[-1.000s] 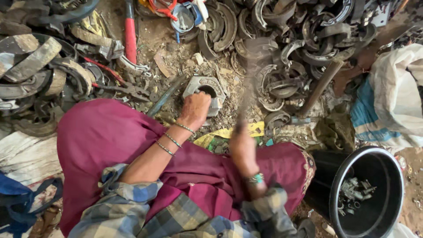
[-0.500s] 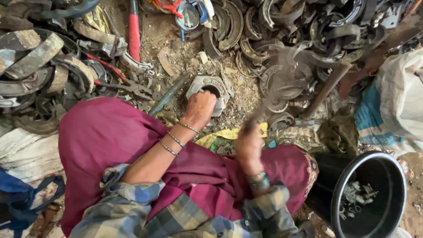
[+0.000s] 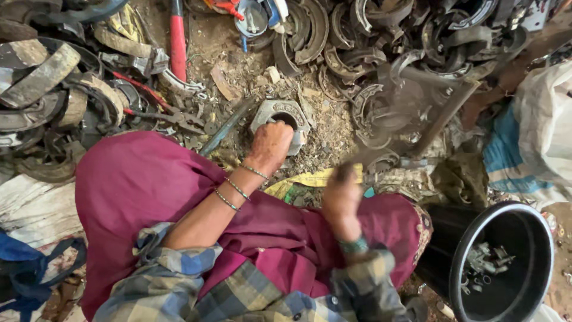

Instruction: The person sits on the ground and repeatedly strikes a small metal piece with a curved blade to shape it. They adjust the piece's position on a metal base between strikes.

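Since the frame half a second back, my right hand [image 3: 341,200] has dropped a little nearer my lap, and the blurred tool [image 3: 393,128] it swings now streaks up and to the right over the scrap. I can see that hand closed tight around the tool's handle, but the head is too smeared by motion for me to tell what kind it is. My left hand [image 3: 271,145] has stayed where it was, fingers curled down onto the near edge of the grey metal block [image 3: 280,113], which has a round hole in its middle. I read that hand as gripping or pressing the block; whether anything sits under the fingers I cannot tell.

I see the block on the dirt floor just beyond my knees, which are draped in maroon cloth [image 3: 137,191]. Curved brake shoes [image 3: 316,27] lie heaped beyond it and off to the left. I also see a red-handled tool [image 3: 177,30] lying at the top, left of the block, and a dark metal rod [image 3: 226,126] slanting just beside the block's left side. At lower right stands a black bucket [image 3: 539,235] with small metal bits in its bottom, well apart from both of my hands.
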